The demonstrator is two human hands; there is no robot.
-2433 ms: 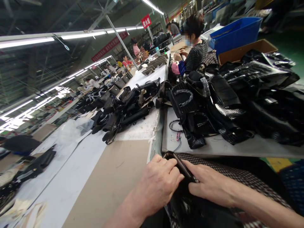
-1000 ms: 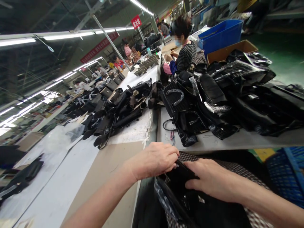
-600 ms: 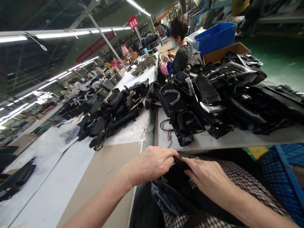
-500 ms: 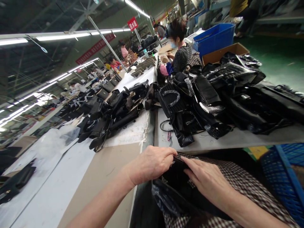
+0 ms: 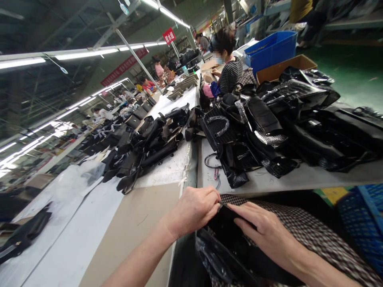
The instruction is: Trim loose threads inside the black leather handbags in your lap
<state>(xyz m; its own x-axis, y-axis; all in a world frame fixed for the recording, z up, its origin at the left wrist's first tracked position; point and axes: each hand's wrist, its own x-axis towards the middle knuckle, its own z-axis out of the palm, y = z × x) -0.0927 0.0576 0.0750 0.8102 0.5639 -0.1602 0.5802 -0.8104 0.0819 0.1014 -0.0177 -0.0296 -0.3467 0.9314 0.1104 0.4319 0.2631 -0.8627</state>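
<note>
- Since earlier, my left hand (image 5: pixel 196 207) is shifting along the black handbag (image 5: pixel 225 223), fingers tightly pinching it.
- My right hand (image 5: pixel 265 227) is loosely clasping it.
- I'm seemingly edge-working, needing steadiness.

- The long worktable (image 5: pixel 98 211), covered in white, carries a beige sheet (image 5: pixel 131 223), a heap of black bags (image 5: pixel 149 147) and crumpled clear plastic (image 5: pixel 74 179).
- On the grey table (image 5: pixel 260 183) there lie many black handbags (image 5: pixel 254 119) and one dark loop (image 5: pixel 206 161).
</note>
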